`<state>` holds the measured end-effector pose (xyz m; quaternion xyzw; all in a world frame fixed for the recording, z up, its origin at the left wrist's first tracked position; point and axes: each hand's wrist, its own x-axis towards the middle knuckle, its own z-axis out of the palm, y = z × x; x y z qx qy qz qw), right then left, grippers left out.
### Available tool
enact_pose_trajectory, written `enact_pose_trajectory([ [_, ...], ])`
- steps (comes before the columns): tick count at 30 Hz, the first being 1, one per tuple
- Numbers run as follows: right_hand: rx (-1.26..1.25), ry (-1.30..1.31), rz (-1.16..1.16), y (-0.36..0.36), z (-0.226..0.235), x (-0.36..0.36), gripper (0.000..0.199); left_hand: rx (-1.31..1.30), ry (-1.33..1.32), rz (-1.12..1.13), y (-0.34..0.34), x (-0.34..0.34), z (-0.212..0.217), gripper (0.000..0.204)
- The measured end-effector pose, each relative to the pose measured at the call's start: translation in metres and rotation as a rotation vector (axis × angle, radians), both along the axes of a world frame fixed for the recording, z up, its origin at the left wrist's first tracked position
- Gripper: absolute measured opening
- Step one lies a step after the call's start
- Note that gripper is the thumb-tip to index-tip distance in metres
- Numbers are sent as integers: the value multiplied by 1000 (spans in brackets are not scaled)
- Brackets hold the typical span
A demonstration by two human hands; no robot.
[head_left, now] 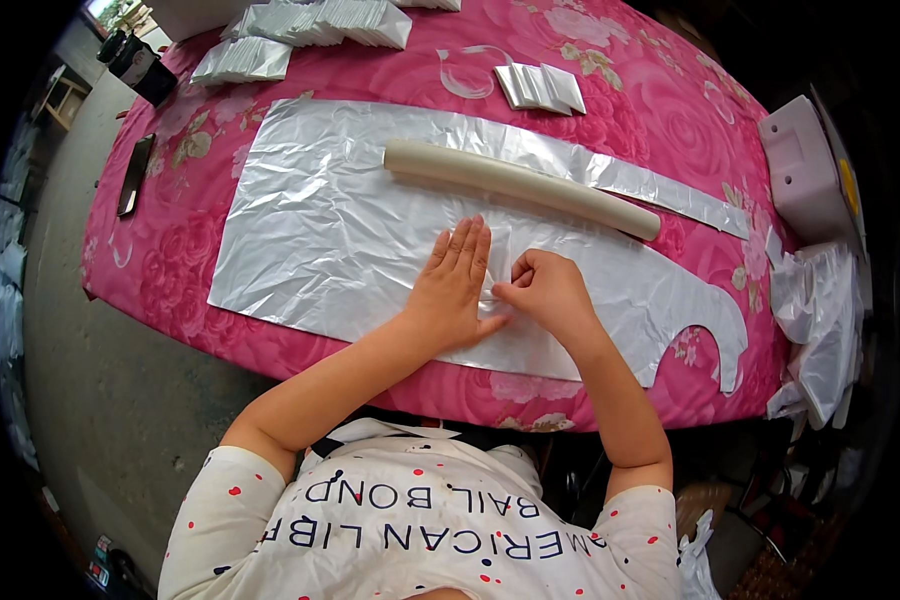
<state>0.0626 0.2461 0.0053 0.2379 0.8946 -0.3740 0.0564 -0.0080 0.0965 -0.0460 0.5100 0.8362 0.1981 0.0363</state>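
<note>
A thin whitish plastic apron (pixel 310 220) lies spread on the table, creased, with a curved cut-out at its right end. My left hand (pixel 448 292) rests on it palm down, fingers stretched out and pointing away from me. Close beside it, my right hand (pixel 550 292) is closed, thumb and forefinger pinching the plastic at a small raised fold. What the curled fingers cover is hidden. Beyond both hands a long beige cardboard tube (pixel 520 187) lies slantwise across the sheet.
Pink flowered cloth (pixel 170 270) covers the table. Folded white packets (pixel 540 88) lie at the far side, with more stacks (pixel 320 25) at far left. A phone (pixel 135 176) and a dark bottle (pixel 136 66) are left. A pale pink box (pixel 808 165) and plastic bags (pixel 818 330) stand right.
</note>
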Motion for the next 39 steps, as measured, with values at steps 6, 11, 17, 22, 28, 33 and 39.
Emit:
enact_pose_trajectory([
  [6,303,143,142,5,1,7,27,142,-9,10,-12,0,4,101],
  [11,460,580,379,-14,-4,-26,47,311,-321,8,-69,12,27,70],
  [17,338,537,422,-70,-41,-34,55,40,-1433,287,-173,44,25,28],
  [22,-62,506,586,-162,-37,-4,52,242,-1601,822,-198,81,13,29],
  [28,-246,622,867,-191,-43,21,35,391,-1115,695,-197,86,11,24],
  [33,-96,654,1033,-134,-23,2,16,-19,-681,438,-185,68,51,14],
  [39,-297,563,605,-27,10,-39,10,339,-556,401,-165,39,72,23],
])
